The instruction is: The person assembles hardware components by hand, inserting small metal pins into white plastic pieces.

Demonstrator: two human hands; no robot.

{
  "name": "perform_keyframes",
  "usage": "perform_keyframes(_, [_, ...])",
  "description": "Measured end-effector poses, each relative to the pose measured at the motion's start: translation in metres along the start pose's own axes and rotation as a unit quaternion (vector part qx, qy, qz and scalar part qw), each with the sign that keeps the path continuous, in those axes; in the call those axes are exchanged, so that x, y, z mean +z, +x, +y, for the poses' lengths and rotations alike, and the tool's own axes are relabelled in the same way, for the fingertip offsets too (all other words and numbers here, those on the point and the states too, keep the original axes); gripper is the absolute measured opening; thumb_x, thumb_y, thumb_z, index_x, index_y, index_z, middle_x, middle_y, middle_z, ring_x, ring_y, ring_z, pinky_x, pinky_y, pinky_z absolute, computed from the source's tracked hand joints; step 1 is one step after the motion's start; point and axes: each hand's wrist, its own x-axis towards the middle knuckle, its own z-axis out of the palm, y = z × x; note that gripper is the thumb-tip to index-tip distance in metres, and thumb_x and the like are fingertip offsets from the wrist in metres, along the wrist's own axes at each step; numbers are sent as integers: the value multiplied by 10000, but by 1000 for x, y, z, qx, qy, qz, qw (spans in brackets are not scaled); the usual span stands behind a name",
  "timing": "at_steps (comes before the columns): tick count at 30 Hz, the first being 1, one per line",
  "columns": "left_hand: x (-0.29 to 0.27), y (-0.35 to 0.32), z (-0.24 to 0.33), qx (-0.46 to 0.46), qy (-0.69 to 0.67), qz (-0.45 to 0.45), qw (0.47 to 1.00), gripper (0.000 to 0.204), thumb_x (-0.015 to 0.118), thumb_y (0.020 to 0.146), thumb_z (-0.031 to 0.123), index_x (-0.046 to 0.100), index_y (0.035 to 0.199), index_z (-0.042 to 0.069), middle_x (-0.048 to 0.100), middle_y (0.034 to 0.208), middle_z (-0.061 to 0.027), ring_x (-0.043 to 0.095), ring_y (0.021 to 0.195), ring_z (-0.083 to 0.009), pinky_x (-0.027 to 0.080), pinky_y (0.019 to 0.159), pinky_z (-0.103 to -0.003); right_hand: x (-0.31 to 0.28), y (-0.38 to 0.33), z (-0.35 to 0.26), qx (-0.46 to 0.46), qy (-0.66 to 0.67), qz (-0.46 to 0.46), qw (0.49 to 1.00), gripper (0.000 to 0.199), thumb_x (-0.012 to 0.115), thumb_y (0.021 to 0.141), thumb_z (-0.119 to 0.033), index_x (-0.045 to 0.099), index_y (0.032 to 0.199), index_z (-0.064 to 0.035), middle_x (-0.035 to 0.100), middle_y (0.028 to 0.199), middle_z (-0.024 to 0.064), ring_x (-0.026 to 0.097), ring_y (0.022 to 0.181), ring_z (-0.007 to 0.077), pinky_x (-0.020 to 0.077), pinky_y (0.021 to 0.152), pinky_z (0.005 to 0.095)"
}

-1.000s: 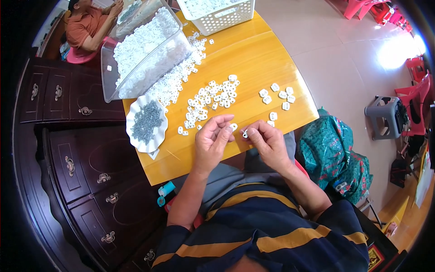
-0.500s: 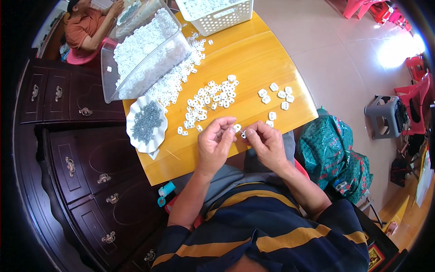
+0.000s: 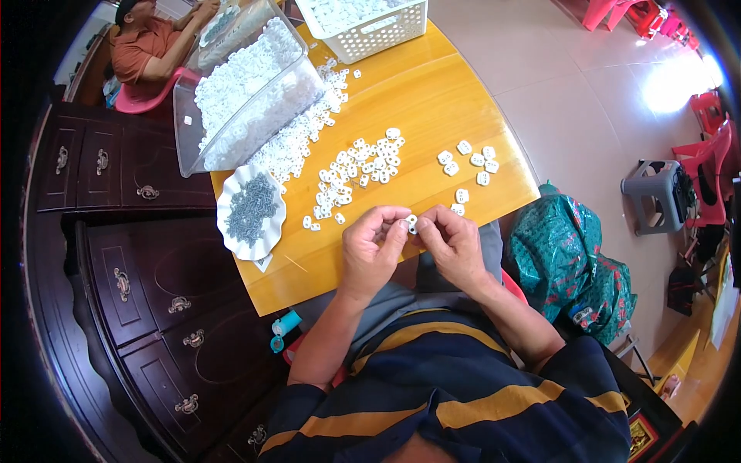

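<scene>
Between the fingertips of both my hands, just off the table's near edge, is a small white plastic piece with dark holes (image 3: 412,224). My left hand (image 3: 372,251) pinches it from one side with thumb and forefinger. From the other side my right hand (image 3: 457,245) closes on it; the fingers hide part of it. Beyond my hands lies a loose cluster of similar white pieces (image 3: 360,170). A smaller group of white pieces (image 3: 478,160) sits to the right. At the left, a white scalloped dish (image 3: 230,202) holds many small grey screws (image 3: 253,210).
A clear bin (image 3: 185,147) heaped with white pieces leans over a spilled pile (image 3: 287,157). Behind it stands a white perforated basket (image 3: 386,35). Dark drawers (image 3: 147,270) flank the yellow table (image 3: 440,85); a green bag (image 3: 552,247) is at right. Another person (image 3: 147,50) sits far left.
The white piece at my left fingertips and the small part at my right ones, slightly apart before, have come together. Its holed face now shows. My hands have shifted only slightly.
</scene>
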Motion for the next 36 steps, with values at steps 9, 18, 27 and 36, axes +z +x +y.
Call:
perform_keyframes(9, [4,2,6,111,122,-9,986,254,795,840,-31,687,1064,19,680,920,-70,697,775,-139,568,697,-269,0,-4,9,38,91,-10,995,213,622,1066,-154,668,941,12,665,818,-8,617,739,52,527,663,226])
perform_keyframes(18, [7,4,4,161,181,-3,970,313,794,803,-52,651,1071,25,658,991,-100,691,814,-208,572,714,-305,2,-5,8,59,130,-13,990,206,635,1055,-162,688,945,4,648,793,-30,584,731,35,494,658,223])
perform_keyframes(27, [6,7,9,184,181,-35,965,308,786,816,-51,666,1090,18,674,1108,-106,687,955,-181,580,753,-281,-8,1,-1,80,201,-72,974,291,588,1090,-237,710,986,5,666,849,-34,575,774,35,487,676,225])
perform_keyframes(36, [9,5,11,201,254,-19,946,378,816,780,-2,680,1131,26,689,1051,-135,679,880,-300,571,732,-378,-9,1,3,88,195,-96,972,328,570,1100,-255,728,979,5,668,821,-29,572,753,39,482,680,220])
